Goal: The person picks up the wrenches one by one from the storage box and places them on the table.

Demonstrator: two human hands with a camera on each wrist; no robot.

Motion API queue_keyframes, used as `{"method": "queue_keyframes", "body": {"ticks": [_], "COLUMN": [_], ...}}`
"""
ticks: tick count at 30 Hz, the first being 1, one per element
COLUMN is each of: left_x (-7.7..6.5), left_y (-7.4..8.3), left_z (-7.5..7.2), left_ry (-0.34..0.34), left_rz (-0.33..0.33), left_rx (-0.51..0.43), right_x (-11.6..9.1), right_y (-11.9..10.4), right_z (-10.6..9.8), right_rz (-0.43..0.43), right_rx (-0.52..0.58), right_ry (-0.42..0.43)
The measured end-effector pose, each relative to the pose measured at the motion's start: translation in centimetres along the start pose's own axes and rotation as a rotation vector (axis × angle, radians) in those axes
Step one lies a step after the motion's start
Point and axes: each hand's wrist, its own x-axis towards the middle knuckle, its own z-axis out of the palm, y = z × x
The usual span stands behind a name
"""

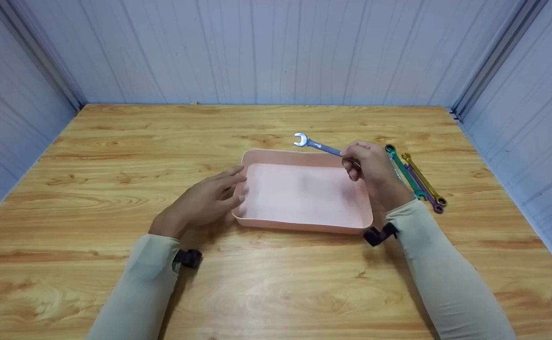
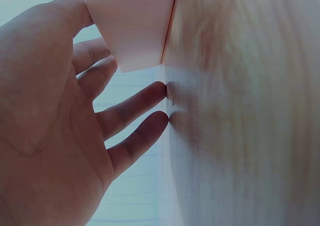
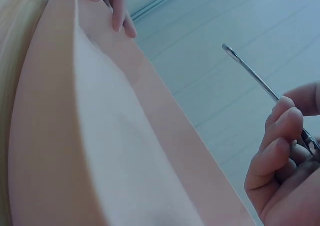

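Note:
A silver combination wrench [image 1: 320,146] is gripped by my right hand [image 1: 369,163], its open-ended jaw pointing left above the back wall of a pink tray [image 1: 304,226]. The right wrist view shows the fingers [image 3: 282,128] curled round the wrench shaft [image 3: 257,80]. At the tray's left wall, my left hand [image 1: 205,198] has its fingers spread, some reaching over the rim. Two of its fingers [image 2: 142,131] extend down to the tabletop beside the tray wall [image 2: 132,26] in the left wrist view. The tray's inside holds nothing.
Right of the tray, behind my right wrist, a green wrench [image 1: 401,165], a purple wrench [image 1: 435,204] and a gold wrench [image 1: 424,178] lie close together, with a silvery one partly hidden. The wooden table [image 1: 115,141] is bordered by pale panel walls [image 1: 276,52].

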Motion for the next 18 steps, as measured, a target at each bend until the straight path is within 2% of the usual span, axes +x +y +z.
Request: {"method": "queue_keyframes", "body": {"ticks": [5, 11, 18], "left_x": [0.0, -0.1, -0.1], "left_y": [0.0, -0.1, -0.2], "left_z": [0.1, -0.1, -0.3], "left_ry": [-0.001, 0.006, -0.003], "left_rz": [-0.001, 0.03, 0.009], "left_rx": [0.001, 0.002, 0.006], "right_x": [-0.1, 0.0, 0.3], "right_y": [-0.3, -0.7, -0.9], "right_z": [-0.6, -1.0, -1.3], "right_rz": [0.007, 0.009, 0.023], "right_rx": [0.099, 0.174, 0.285], "right_ry": [0.035, 0.081, 0.134]}}
